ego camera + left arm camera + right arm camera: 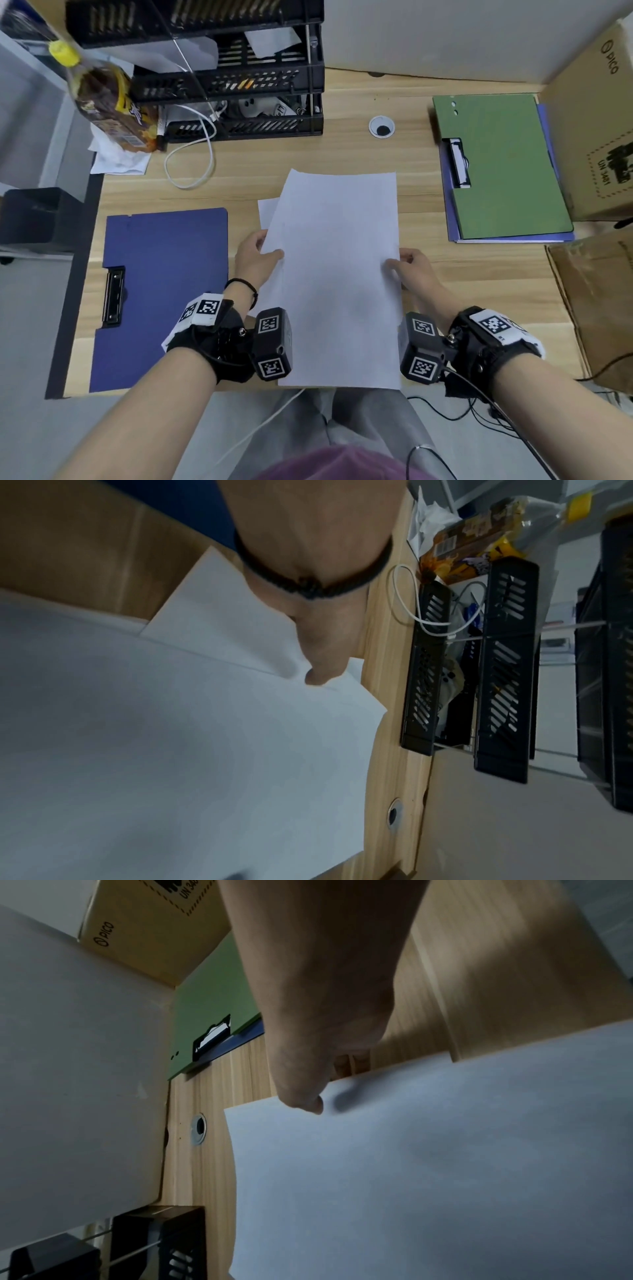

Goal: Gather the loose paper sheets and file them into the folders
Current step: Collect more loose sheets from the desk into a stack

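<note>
White paper sheets [337, 274] lie stacked at the middle of the wooden desk, the top one skewed over a lower sheet [269, 209] that sticks out at the left. My left hand [257, 255] pinches the left edge of the sheets [171, 723], thumb on top. My right hand [409, 265] pinches the right edge [428, 1164], thumb [304, 1099] on the paper and fingers beneath. A blue clip folder [164, 294] lies closed to the left. A green folder [503, 164] rests on another blue one at the right.
A black stacked letter tray [233, 68] stands at the back, with a white cable [191, 161] and a bottle [106, 96] beside it. Cardboard boxes [596, 130] crowd the right edge. A cable grommet [381, 126] sits in the desk behind the sheets.
</note>
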`<state>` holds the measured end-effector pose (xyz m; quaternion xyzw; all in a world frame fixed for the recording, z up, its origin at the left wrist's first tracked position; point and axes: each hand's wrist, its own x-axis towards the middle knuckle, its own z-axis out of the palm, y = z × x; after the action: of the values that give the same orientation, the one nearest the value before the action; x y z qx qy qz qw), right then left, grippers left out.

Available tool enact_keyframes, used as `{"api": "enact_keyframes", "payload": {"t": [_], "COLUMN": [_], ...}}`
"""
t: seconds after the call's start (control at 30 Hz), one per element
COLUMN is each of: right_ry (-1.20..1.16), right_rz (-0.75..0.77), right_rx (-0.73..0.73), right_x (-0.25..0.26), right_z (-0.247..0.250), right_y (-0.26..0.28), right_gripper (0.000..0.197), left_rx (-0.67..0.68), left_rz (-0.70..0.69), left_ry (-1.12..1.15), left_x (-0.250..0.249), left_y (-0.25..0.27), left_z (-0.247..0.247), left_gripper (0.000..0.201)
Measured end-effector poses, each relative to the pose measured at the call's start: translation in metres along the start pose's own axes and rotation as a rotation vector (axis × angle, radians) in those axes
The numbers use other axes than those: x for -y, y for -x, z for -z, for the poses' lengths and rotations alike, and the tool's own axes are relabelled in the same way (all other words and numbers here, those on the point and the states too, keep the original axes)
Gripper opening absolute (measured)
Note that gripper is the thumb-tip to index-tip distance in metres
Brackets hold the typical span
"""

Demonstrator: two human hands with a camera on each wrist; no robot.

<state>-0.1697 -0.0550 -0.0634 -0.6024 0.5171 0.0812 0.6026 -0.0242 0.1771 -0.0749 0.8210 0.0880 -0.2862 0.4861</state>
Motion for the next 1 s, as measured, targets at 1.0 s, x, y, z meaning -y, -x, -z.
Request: {"api": "enact_keyframes", "payload": {"t": [1.0], "right_ry": [-0.244], "right_rz": [0.319], "right_rx": [0.144], "right_x": [0.101], "right_z": [0.016], "right_y": [0.021], "right_gripper": [0.022], "left_rx": [0.101], "left_rz": [-0.158], "left_ry": [0.412], "left_x": [-0.098], "left_y": [0.009], "left_z": [-0.012], "left_gripper": [0.041]}}
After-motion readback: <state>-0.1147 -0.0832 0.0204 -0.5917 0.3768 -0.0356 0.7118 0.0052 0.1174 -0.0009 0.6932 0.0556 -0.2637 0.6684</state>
